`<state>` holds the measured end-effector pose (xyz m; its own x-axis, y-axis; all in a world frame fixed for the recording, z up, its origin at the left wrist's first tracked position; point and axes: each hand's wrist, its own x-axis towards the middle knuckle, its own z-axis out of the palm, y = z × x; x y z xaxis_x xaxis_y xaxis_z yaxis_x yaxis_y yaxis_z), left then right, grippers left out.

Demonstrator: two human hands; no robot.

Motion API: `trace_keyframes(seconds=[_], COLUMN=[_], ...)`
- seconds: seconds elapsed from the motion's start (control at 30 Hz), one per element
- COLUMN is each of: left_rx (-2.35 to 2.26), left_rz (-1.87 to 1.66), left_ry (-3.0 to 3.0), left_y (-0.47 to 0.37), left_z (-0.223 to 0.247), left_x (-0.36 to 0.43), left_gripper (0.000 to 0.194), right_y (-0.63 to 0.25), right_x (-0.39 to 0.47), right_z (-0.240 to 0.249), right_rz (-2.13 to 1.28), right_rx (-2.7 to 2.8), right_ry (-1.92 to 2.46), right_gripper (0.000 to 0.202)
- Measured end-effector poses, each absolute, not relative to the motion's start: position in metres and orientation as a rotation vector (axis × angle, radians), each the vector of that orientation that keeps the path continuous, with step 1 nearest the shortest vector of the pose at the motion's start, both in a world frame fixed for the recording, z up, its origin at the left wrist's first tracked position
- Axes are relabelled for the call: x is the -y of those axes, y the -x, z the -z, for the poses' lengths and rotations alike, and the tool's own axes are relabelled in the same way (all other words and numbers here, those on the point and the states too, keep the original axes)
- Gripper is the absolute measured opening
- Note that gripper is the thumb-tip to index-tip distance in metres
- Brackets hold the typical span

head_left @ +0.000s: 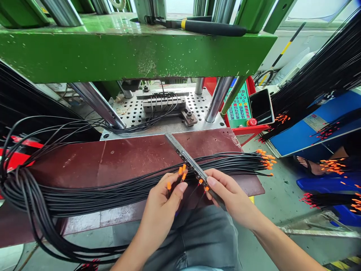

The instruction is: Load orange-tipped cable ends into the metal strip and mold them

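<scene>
My left hand (166,203) is closed around a few black cables whose orange connector ends (182,171) poke out between the thumb and fingers. Tilted across the lap edge of the board is a long dark metal bar (187,158) with small slots along it. My right hand (228,194) grips its near end. Orange connectors (207,188) sit against the bar beside my right thumb. Behind both hands a thick bundle of black cables (107,197) lies on the reddish-brown board (84,162), its orange ends (265,162) at the right.
A green press (135,56) stands ahead, with pliers (211,28) on its ledge. On its perforated plate (129,113), a metal mould (163,103) holds several cables. A control panel (238,105) with a red button (252,122) is at right. Cable bundles hang on both sides; a person's foot (307,165) shows at right.
</scene>
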<state>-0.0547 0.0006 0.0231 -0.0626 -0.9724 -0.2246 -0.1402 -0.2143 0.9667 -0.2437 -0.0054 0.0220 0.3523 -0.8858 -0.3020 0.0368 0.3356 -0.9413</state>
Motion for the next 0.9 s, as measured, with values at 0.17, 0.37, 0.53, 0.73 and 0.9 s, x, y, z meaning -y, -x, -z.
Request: trace_keyframes(seconds=[0.17, 0.37, 0.53, 0.73, 0.9], left_rx=[1.092, 1.123, 1.068, 1.049, 1.106], left_rz=[1.374, 1.309, 1.441, 1.545, 1.324], left_ry=[-1.495, -1.501, -1.458, -1.426, -1.512], left_y=[0.061, 0.067, 0.065, 0.062, 0.053], left_z=[-0.017, -0.023, -0.025, -0.030, -0.029], left_x=[-0.001, 0.003, 0.007, 0.012, 0.013], left_gripper=[0.027, 0.023, 0.028, 0.031, 0.028], right_y=[0.242, 0.240, 0.239, 0.240, 0.240], right_x=[0.006, 0.004, 0.003, 0.002, 0.007], right_z=[-0.020, -0.020, -0.018, -0.017, -0.022], right_rz=[0.760, 0.758, 0.745, 0.713, 0.748], right_rx=[-1.016, -1.030, -1.066, -1.101, -1.027], right_ry=[1.058, 1.087, 1.131, 1.230, 1.057], right_gripper=[0.037, 0.036, 0.038, 0.036, 0.035])
